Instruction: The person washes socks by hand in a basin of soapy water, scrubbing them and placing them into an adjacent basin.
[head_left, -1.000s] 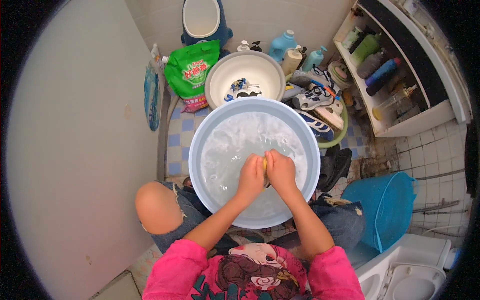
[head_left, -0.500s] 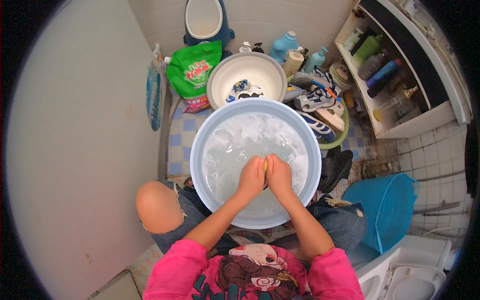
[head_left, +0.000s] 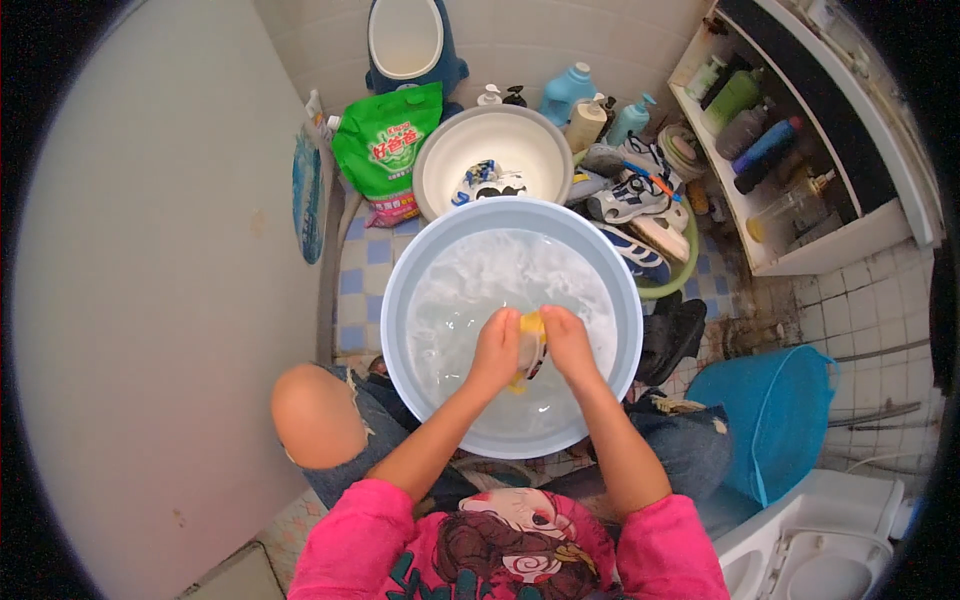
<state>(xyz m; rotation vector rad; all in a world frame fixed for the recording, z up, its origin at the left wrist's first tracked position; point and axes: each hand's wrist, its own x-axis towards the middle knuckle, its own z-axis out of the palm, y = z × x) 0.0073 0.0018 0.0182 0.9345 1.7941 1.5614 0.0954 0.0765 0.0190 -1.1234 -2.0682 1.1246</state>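
A small cloth piece (head_left: 531, 350), whitish with yellow ends and a dark patch, is stretched between my two hands over a light blue basin (head_left: 394, 320). My left hand (head_left: 495, 348) is closed on its left side, and my right hand (head_left: 567, 345) pinches its right side. Below them lies cloudy, foamy water (head_left: 465, 275). The cloth looks wet; whether it is a sock I cannot make out. Part of it is hidden behind my fingers.
Behind stands a whitish basin (head_left: 440, 150) with patterned cloth items (head_left: 485, 182). Beside it are a green detergent bag (head_left: 385, 140), pump bottles (head_left: 585, 122) and a green tub piled with shoes (head_left: 640, 205). At right are a blue bucket (head_left: 765, 420) and a shelf of bottles (head_left: 790, 160).
My hands were pressed together with the cloth mostly hidden between them. They have moved apart, and the cloth now shows spread between them.
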